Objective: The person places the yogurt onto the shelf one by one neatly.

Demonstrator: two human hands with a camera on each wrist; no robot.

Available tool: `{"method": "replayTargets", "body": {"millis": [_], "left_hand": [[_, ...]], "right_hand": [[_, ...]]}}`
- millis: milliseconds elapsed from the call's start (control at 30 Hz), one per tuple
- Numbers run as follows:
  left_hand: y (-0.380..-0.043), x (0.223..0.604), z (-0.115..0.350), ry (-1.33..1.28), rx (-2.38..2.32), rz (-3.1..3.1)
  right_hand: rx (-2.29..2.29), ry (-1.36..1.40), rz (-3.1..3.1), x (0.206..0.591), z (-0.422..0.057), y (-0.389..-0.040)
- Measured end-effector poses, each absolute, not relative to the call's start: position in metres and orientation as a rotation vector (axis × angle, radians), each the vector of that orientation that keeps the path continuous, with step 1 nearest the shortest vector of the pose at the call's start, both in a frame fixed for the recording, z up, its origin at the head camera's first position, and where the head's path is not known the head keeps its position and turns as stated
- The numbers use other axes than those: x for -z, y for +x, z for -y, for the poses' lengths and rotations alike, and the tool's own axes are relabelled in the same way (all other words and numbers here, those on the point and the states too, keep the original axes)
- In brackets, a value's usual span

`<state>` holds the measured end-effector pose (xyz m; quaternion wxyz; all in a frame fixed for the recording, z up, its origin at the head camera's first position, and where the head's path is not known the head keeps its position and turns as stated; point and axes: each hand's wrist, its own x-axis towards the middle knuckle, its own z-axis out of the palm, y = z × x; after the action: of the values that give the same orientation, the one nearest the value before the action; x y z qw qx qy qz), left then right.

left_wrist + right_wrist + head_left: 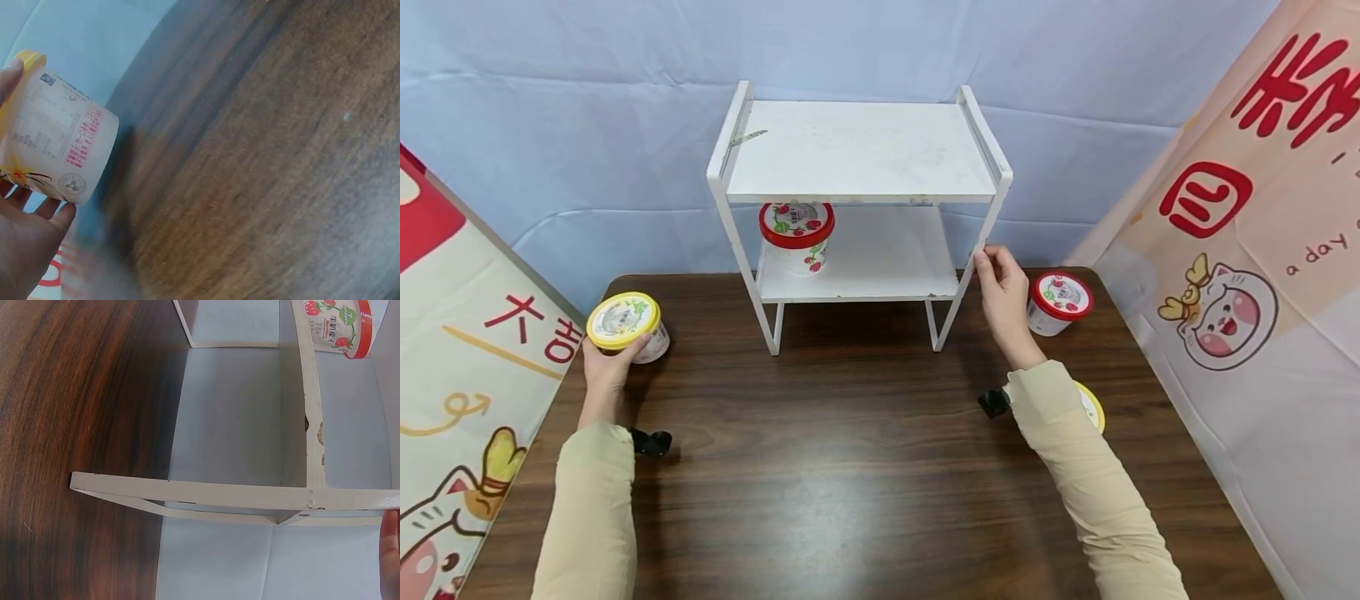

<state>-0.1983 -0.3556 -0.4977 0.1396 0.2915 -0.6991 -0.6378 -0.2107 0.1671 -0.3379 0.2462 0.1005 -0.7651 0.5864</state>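
Note:
My left hand (pixel 604 367) grips a tub with a yellow lid (pixel 625 321) near the table's left edge. In the left wrist view the printed side of that tub (pixel 59 125) faces the camera, with fingers around it; whether its base touches the table I cannot tell. My right hand (pixel 1006 300) holds the right front post of a white two-tier rack (pixel 861 150) with thumb and fingers. In the right wrist view only a bit of this hand (pixel 390 556) shows beside the post. A red-lidded tub (pixel 797 237) stands on the rack's lower shelf, at its left.
Right of the right hand stands another red-lidded tub (pixel 1058 304). A second yellow-lidded tub (pixel 1092 408) is partly hidden behind the right sleeve. The brown wooden table (pixel 820 467) ends at pale cloth behind and at printed banners on both sides.

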Motion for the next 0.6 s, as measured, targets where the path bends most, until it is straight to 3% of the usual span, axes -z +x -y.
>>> {"method": "replayTargets", "body": {"millis": [600], "left_hand": [[-0.193, 0.479, 0.354, 0.685, 1.796, 2.08]], "right_hand": [[-1.571, 0.25, 2.105, 0.345, -0.172, -0.217]]}}
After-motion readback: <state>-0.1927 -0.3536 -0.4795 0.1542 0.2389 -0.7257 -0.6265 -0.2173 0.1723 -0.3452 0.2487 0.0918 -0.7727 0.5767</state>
